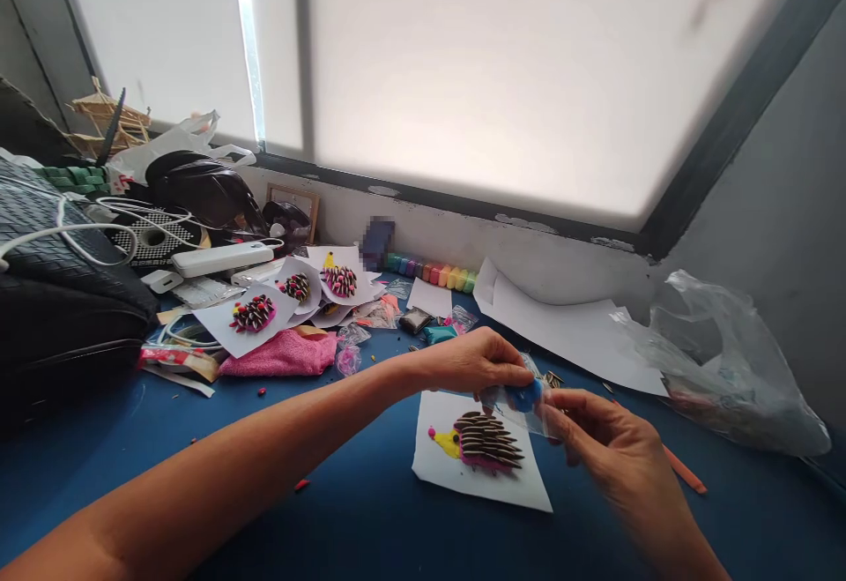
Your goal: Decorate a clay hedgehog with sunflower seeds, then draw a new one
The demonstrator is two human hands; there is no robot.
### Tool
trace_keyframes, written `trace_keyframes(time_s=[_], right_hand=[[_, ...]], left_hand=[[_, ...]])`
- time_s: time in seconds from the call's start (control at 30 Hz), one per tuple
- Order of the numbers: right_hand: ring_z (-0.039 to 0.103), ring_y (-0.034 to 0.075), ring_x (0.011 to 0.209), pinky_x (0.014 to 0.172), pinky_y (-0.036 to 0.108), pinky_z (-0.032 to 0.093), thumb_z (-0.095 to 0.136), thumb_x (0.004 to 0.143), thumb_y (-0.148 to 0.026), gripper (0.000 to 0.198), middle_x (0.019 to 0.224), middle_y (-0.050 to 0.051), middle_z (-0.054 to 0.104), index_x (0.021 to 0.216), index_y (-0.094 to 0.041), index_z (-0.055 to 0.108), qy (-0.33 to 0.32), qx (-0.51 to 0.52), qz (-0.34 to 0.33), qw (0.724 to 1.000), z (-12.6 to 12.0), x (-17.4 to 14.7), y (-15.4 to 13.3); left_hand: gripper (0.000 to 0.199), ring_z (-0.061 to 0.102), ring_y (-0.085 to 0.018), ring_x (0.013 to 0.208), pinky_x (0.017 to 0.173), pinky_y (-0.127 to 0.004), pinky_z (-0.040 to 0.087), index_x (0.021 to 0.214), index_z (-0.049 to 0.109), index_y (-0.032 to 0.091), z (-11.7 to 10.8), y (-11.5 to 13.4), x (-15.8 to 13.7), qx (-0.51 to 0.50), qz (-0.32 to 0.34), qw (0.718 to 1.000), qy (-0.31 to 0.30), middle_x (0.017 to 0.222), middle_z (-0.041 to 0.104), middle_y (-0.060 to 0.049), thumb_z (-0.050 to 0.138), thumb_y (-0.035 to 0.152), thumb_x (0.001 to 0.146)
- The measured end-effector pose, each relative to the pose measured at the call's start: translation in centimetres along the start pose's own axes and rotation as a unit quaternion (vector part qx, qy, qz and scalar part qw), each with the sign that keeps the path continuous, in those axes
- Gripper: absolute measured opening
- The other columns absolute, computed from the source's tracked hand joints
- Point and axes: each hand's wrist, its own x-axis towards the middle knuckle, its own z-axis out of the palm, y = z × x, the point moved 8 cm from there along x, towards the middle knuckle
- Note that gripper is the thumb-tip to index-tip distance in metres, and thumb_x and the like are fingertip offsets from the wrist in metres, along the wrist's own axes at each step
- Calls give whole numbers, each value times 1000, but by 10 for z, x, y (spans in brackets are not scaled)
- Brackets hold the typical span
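My left hand (486, 362) pinches one side of a small clear plastic bag (543, 420). A lump of blue clay (527, 396) shows in or against the bag, between my hands. The fingers of my right hand (598, 435) are closed on the bag's other side. Just below lies a white paper card (429, 466) bearing a hedgehog figure (486, 442). Its spines are striped sunflower seeds, its face is yellow, its nose pink and its underside magenta. My hands and the bag cover the card's upper edge.
Finished-looking hedgehog cards (253, 313) lie on the left near a pink cloth (278, 354). Coloured clay packs (433, 272) line the wall. A plastic bag of seeds (740, 387) and an orange stick-like tool (684, 470) are at right. A black bag (66, 316) stands far left.
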Motion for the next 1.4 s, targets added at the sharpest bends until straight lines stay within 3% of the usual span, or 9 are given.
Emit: trace_keyframes(time_s=[0.3, 0.43, 0.57, 0.63, 0.73, 0.87, 0.97, 1.13, 1.4], right_hand=[[54, 15, 54, 50, 29, 51, 80, 53, -55, 40, 68, 5, 71, 78, -23, 82, 28, -9, -19, 999, -5, -2, -3], [63, 20, 69, 59, 28, 54, 79, 57, -56, 37, 90, 8, 74, 74, -23, 80, 20, -21, -55, 998, -3, -4, -10], [67, 25, 79, 67, 30, 57, 77, 62, -58, 38, 90, 9, 74, 72, -22, 78, -10, -18, -55, 998, 1, -4, -5], [68, 25, 83, 69, 29, 57, 74, 67, -57, 35, 94, 8, 74, 77, -23, 78, -1, -17, -61, 998, -1, -4, -2], [69, 27, 85, 71, 31, 59, 76, 66, -57, 33, 94, 7, 73, 74, -25, 77, -17, -22, -70, 997, -1, -3, 1], [67, 29, 97, 74, 32, 58, 76, 67, -57, 30, 105, 7, 72, 75, -27, 78, 26, -14, -88, 996, -8, -4, -1], [67, 30, 95, 68, 35, 57, 73, 69, -61, 34, 106, 9, 71, 76, -28, 79, 22, -38, -118, 992, -6, -6, -4], [68, 28, 90, 63, 32, 56, 71, 74, -57, 31, 100, 9, 72, 75, -27, 79, -26, -67, -150, 986, 5, -9, -13], [67, 23, 78, 59, 30, 54, 68, 79, -52, 29, 100, 10, 71, 72, -23, 72, -6, -88, -152, 984, 19, -17, -24]], left_hand=[[34, 48, -5, 52, 50, -19, 39, 78, 63, 12, -2, 5, -3, 57, 12, 998, 1, 65, 57, 3, 63, 45, 87], [34, 41, -4, 51, 49, -19, 32, 76, 62, 13, 3, 8, -3, 80, 25, 996, -3, 62, 51, 5, 62, 45, 86], [26, 40, -5, 55, 52, -20, 31, 75, 64, 12, 8, 18, -6, 179, 30, 983, 9, 62, 50, 4, 56, 32, 90], [30, 41, -6, 55, 51, -20, 30, 76, 66, 12, 10, 21, -8, 207, 18, 978, 1, 59, 49, 4, 55, 36, 91], [33, 45, -7, 58, 53, -20, 32, 81, 68, 13, 10, 21, -11, 152, 9, 988, -6, 64, 55, 3, 63, 45, 86], [25, 48, -6, 62, 56, -19, 35, 85, 69, 13, 7, 6, -14, -16, -34, 999, 22, 73, 60, 2, 71, 37, 82], [39, 42, -5, 56, 52, -20, 31, 85, 70, 12, 13, -8, -18, -77, -68, 994, 35, 65, 55, 4, 75, 49, 75], [57, 41, -6, 55, 51, -21, 31, 77, 67, 11, 16, -15, -28, -122, -81, 987, 63, 61, 51, 4, 78, 64, 60], [45, 45, -6, 56, 50, -19, 33, 80, 68, 11, 6, -11, -33, -54, -43, 995, 70, 63, 54, 3, 74, 55, 73]])
